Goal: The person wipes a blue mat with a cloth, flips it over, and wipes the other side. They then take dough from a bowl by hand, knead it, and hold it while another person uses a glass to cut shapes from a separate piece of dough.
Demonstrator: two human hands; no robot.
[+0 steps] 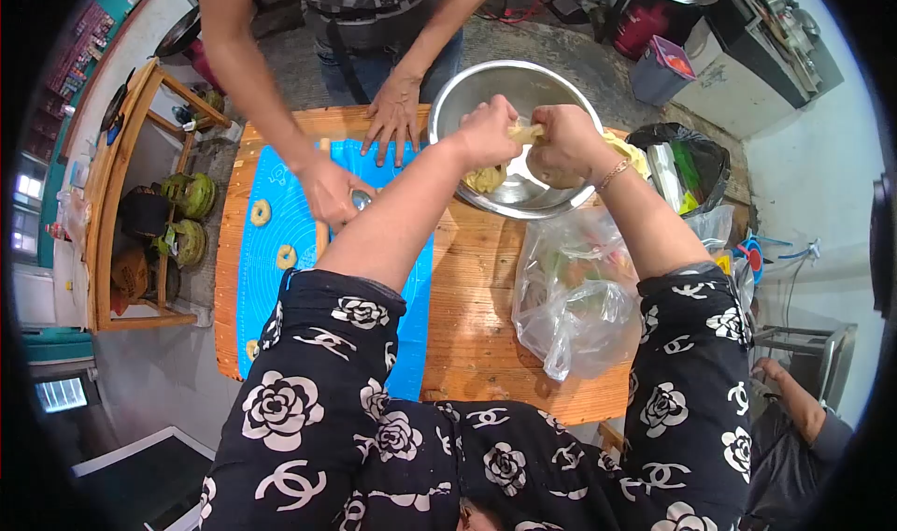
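Over the large metal bowl (531, 68), my left hand (488, 135) and my right hand (564, 146) are both closed on a piece of pale yellow dough (526, 134). The dough stretches across the short gap between my fists. More yellow dough (485, 179) shows beneath my left hand, at the bowl's near left side. Part of the bowl's inside is hidden by my hands.
A co-worker's two hands (396, 110) are at a blue mat (392, 344) holding dough rings (286, 256) and a wooden rolling pin (323, 241). A clear plastic bag (575, 293) lies right of centre on the wooden table (472, 316). Another person's arm (794, 395) shows at lower right.
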